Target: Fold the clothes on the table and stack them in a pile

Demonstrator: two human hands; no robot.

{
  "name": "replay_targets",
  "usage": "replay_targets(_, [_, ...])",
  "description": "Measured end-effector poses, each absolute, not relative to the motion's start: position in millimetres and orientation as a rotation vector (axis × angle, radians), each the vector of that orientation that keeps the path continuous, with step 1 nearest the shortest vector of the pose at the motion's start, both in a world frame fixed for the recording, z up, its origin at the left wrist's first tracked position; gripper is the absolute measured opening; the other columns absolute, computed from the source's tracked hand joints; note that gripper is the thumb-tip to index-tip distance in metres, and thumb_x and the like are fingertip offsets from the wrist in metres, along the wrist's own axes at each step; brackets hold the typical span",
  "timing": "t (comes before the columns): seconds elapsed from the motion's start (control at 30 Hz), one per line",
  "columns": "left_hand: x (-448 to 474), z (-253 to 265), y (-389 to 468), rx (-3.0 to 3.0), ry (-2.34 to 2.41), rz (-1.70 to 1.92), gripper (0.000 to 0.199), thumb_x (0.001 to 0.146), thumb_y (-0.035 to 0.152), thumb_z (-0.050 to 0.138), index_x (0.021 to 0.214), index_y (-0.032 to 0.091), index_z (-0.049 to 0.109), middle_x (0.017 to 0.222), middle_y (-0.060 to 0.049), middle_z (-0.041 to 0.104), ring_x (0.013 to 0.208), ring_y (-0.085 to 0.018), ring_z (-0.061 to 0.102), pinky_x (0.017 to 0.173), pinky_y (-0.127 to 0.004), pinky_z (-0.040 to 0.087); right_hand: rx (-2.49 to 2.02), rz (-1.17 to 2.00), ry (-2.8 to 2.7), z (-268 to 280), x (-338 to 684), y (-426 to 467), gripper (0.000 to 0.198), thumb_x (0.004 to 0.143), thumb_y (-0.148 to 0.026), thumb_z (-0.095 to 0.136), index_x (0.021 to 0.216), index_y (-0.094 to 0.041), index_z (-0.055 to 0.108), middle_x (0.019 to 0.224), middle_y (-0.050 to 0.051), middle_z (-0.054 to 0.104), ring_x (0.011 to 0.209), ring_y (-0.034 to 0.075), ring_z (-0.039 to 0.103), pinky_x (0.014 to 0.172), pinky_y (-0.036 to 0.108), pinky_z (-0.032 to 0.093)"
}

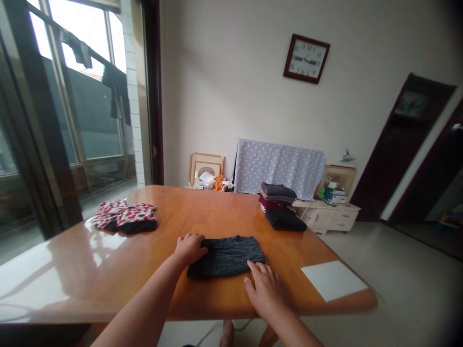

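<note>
A dark grey garment, folded into a flat rectangle, lies on the wooden table in front of me. My left hand rests at its left edge, with the thumb on the cloth and the fingers spread over the table side. At the lower right corner is my right hand, fingers apart, its index fingertip touching the edge of the cloth. Neither hand lifts the garment. The undersides of my fingers are hidden.
A stack of folded dark clothes stands at the table's far right. Patterned red-and-white clothing lies at the left. A white sheet is near the right corner. Beyond are a low white cabinet and a dotted cloth cover.
</note>
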State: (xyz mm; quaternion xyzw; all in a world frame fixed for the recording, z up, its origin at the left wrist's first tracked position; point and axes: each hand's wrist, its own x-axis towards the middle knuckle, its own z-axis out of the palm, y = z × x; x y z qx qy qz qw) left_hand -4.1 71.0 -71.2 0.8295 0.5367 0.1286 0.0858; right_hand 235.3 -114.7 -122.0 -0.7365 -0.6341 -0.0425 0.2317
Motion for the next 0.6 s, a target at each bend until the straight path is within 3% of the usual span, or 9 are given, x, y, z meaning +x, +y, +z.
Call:
replay_targets(0.17, [-38.1,-67.3,47.7,2.286,1.931,0.454,0.023,0.077,0.039,0.060,0.091,0.024,0.069,0.108,-0.015,0.073,0.107,-0.037,0.063,0.092,-0.052,0.041,-1.924,0.020,-1.839,-123.3,230.9,-51.0,0.055,0.085,-0.027,0.055,0.140,-0.026,0.057,0.144,0.011,0.057,0.139,0.031,0.044,0.112,0.048,0.034])
replay_targets(0.3, [-69.8,-63.7,12.3,2.036,1.938,0.531,0.038,0.085,0.060,0.051,0.086,0.025,0.067,0.099,-0.011,0.075,0.099,-0.035,0.067,0.087,-0.046,0.044,-1.890,0.103,-1.848,-111.4,211.2,-2.1,0.058,0.083,-0.021,0.054,0.142,-0.023,0.054,0.149,0.012,0.051,0.144,0.031,0.038,0.115,0.052,0.029])
replay_targets(0.43, [-101.9,-65.2,-13.4,1.862,1.979,0.752,0.045,0.092,0.061,0.039,0.085,0.027,0.066,0.092,-0.007,0.075,0.091,-0.029,0.069,0.075,-0.035,0.045,-1.683,0.059,-1.825,-100.9,181.1,8.9,0.046,0.086,-0.016,0.049,0.129,-0.016,0.064,0.134,0.014,0.063,0.129,0.026,0.053,0.112,0.041,0.036])
replay_targets(0.6, [-114.1,-75.7,-28.2,1.868,1.938,0.839,0.041,0.094,0.053,0.042,0.076,0.024,0.063,0.078,-0.005,0.071,0.078,-0.023,0.067,0.066,-0.028,0.042,-1.433,0.165,-1.803,-89.7,133.4,-19.2,0.027,0.090,-0.022,0.050,0.105,-0.020,0.072,0.102,0.008,0.072,0.103,0.022,0.063,0.096,0.034,0.047])
